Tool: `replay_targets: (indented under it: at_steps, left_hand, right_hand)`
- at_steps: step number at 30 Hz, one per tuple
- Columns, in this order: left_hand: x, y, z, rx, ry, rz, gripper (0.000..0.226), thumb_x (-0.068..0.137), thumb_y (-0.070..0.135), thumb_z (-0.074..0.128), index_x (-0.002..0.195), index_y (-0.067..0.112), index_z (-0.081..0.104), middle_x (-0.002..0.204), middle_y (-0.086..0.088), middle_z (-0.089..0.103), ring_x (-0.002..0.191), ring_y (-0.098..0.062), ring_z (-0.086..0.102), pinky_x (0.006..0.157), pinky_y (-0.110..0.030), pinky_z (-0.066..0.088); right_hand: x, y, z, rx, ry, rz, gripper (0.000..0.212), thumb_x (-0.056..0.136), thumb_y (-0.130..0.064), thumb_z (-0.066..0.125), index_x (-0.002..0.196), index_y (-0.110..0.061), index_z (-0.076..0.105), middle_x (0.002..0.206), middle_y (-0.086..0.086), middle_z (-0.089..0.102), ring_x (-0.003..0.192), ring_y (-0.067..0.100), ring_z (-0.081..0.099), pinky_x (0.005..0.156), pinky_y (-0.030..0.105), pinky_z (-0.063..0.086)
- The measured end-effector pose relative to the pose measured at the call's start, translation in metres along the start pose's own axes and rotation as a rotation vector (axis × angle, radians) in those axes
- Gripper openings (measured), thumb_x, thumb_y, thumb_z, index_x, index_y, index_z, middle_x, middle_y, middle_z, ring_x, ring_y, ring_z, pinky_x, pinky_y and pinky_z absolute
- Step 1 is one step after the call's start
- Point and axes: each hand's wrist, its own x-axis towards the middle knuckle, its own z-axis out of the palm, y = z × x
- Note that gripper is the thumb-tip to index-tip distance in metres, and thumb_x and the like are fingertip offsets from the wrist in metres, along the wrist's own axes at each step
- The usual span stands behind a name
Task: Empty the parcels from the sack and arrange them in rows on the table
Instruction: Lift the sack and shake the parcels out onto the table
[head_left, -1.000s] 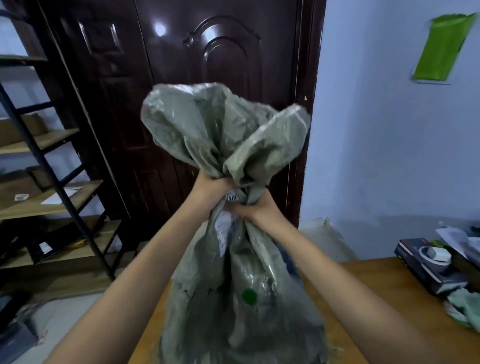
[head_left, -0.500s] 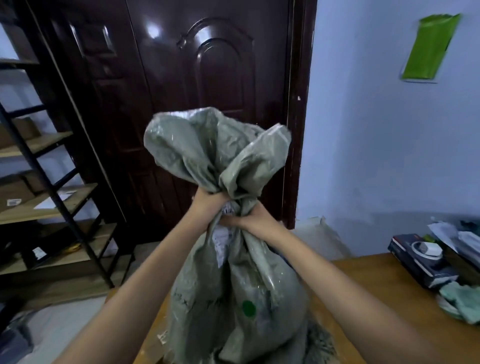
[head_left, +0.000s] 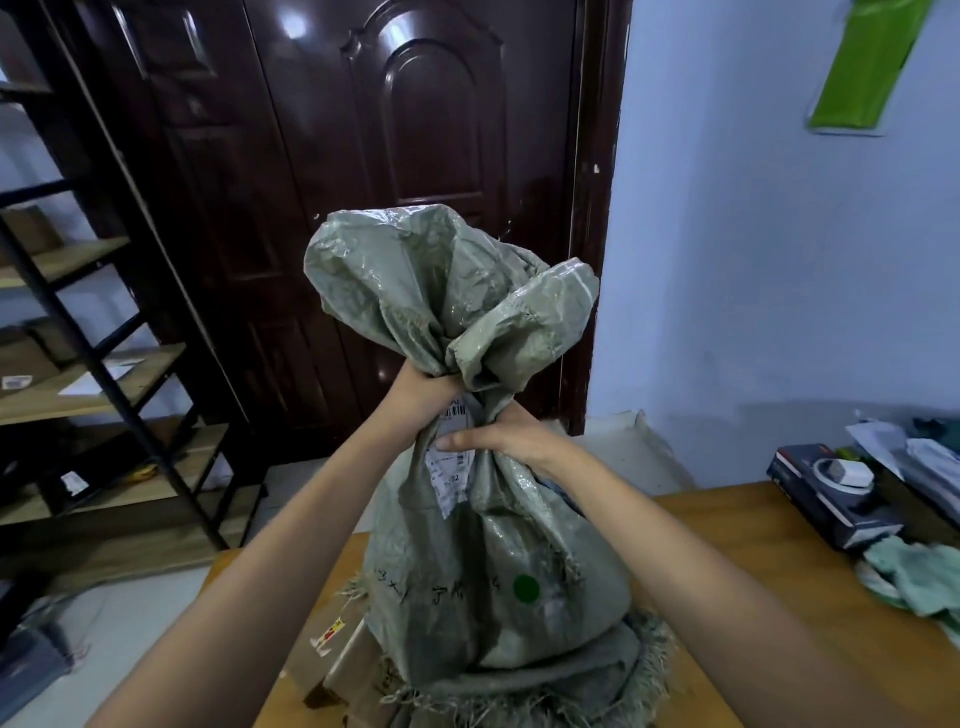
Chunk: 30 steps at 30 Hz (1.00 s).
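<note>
On the wooden table (head_left: 769, 561), right in the middle of the view, sits the grey-green woven sack (head_left: 493, 561), standing upside down with its frayed open end spread on the tabletop and its closed end bunched up top. Both hands are wrapped tight around the gathered neck: the left hand (head_left: 423, 395) grips it just above, the right hand (head_left: 511, 436) just below, thumb across a white shipping label (head_left: 451, 467) stuck to the sack. There's a green dot sticker (head_left: 526, 588) and some handwriting lower on the sack. Poking out from under the sack's frayed edge on its left side are brown cardboard parcels (head_left: 337, 649), one with a small yellow and red sticker. Right of the sack, at the table's far edge, there's a dark box (head_left: 831, 499) with a roll of tape (head_left: 844, 475) on top, some papers behind it, and a crumpled teal cloth (head_left: 914, 577) nearer. Behind the sack is a dark brown door (head_left: 415, 156), left of it a black-framed shelf rack (head_left: 93, 364) with wooden boards, and up on the blue wall to the right a green sheet (head_left: 867, 62). Compared to half a second ago the parcels have started to show at the bottom, the frayed rim is spread wider on the table, and the right hand has slid a bit lower on the neck.
</note>
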Motion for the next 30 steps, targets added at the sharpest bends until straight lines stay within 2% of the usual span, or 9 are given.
replay_targets:
  at_steps: [3, 6, 11, 15, 19, 23, 25, 28, 30]
  left_hand:
    - [-0.002, -0.005, 0.002, 0.062, -0.018, -0.119, 0.040, 0.080, 0.003, 0.074, 0.118, 0.005, 0.062, 0.111, -0.003, 0.068, 0.097, 0.002, 0.065, 0.079, -0.016, 0.053]
    - [-0.008, -0.010, -0.005, 0.071, -0.087, -0.254, 0.048, 0.077, 0.020, 0.078, 0.123, 0.017, 0.061, 0.117, 0.003, 0.067, 0.112, -0.011, 0.062, 0.089, -0.022, 0.051]
    - [-0.031, -0.032, -0.023, 0.139, -0.218, -0.412, 0.116, 0.054, 0.060, 0.083, 0.146, 0.028, 0.019, 0.139, 0.009, 0.037, 0.128, -0.011, 0.040, 0.096, -0.027, 0.040]
    - [-0.058, -0.064, -0.021, 0.191, -0.304, -0.444, 0.138, 0.042, 0.055, 0.090, 0.149, 0.028, 0.008, 0.141, 0.011, 0.035, 0.129, -0.012, 0.042, 0.097, -0.028, 0.047]
    - [-0.061, -0.074, 0.001, 0.141, -0.224, -0.334, 0.118, 0.061, 0.022, 0.090, 0.147, 0.021, 0.009, 0.128, 0.023, 0.031, 0.122, 0.004, 0.041, 0.081, -0.006, 0.046]
    - [-0.046, -0.077, 0.022, -0.009, -0.134, -0.340, 0.109, 0.056, 0.025, 0.092, 0.141, 0.026, 0.023, 0.131, 0.009, 0.051, 0.116, -0.005, 0.056, 0.086, -0.021, 0.053]
    - [-0.046, -0.073, 0.037, -0.017, -0.139, -0.389, 0.087, 0.065, 0.015, 0.088, 0.133, 0.023, 0.035, 0.118, 0.009, 0.060, 0.105, -0.004, 0.062, 0.079, -0.018, 0.054]
    - [-0.055, -0.082, 0.063, -0.008, -0.171, -0.402, 0.034, 0.076, 0.004, 0.077, 0.102, 0.018, 0.059, 0.085, 0.013, 0.071, 0.079, 0.002, 0.067, 0.064, -0.011, 0.051]
    - [-0.063, -0.095, 0.079, -0.022, -0.183, -0.412, 0.030, 0.078, 0.001, 0.075, 0.098, 0.020, 0.064, 0.087, 0.013, 0.072, 0.081, 0.003, 0.068, 0.070, -0.013, 0.052]
  right_hand:
    - [0.005, 0.010, 0.003, -0.022, 0.118, 0.004, 0.058, 0.067, -0.013, 0.088, 0.120, -0.015, 0.064, 0.117, -0.002, 0.069, 0.111, 0.004, 0.063, 0.100, 0.029, 0.049]
    - [0.006, 0.015, -0.002, 0.013, 0.241, -0.011, 0.039, 0.073, 0.002, 0.079, 0.107, -0.014, 0.067, 0.106, 0.001, 0.071, 0.096, 0.002, 0.067, 0.086, 0.023, 0.053]
    - [0.001, 0.009, -0.020, 0.026, 0.372, -0.016, 0.031, 0.078, 0.002, 0.074, 0.096, -0.021, 0.066, 0.098, -0.003, 0.071, 0.081, -0.007, 0.066, 0.074, 0.011, 0.052]
    - [0.005, 0.000, -0.036, 0.126, 0.471, -0.018, 0.032, 0.078, -0.001, 0.074, 0.102, -0.020, 0.063, 0.095, -0.005, 0.070, 0.084, 0.003, 0.068, 0.077, 0.018, 0.053]
    - [0.015, -0.027, -0.047, 0.197, 0.472, -0.094, 0.023, 0.079, 0.005, 0.070, 0.093, -0.012, 0.067, 0.082, -0.005, 0.073, 0.077, 0.007, 0.070, 0.073, 0.022, 0.055]
    - [0.017, -0.044, -0.052, 0.205, 0.419, -0.164, 0.028, 0.078, 0.006, 0.070, 0.096, -0.015, 0.067, 0.088, -0.007, 0.074, 0.088, 0.011, 0.070, 0.080, 0.027, 0.056]
    - [0.012, -0.037, -0.055, 0.171, 0.420, -0.132, 0.028, 0.080, 0.006, 0.069, 0.100, -0.012, 0.066, 0.090, -0.006, 0.074, 0.087, 0.009, 0.070, 0.078, 0.023, 0.056]
    - [-0.005, -0.013, -0.062, 0.055, 0.473, -0.039, 0.039, 0.080, 0.001, 0.072, 0.117, -0.006, 0.062, 0.103, 0.000, 0.070, 0.097, 0.011, 0.067, 0.087, 0.021, 0.053]
    - [-0.017, 0.000, -0.071, 0.005, 0.499, -0.007, 0.041, 0.080, -0.001, 0.072, 0.119, -0.008, 0.061, 0.105, -0.002, 0.069, 0.097, 0.009, 0.065, 0.083, 0.013, 0.051]
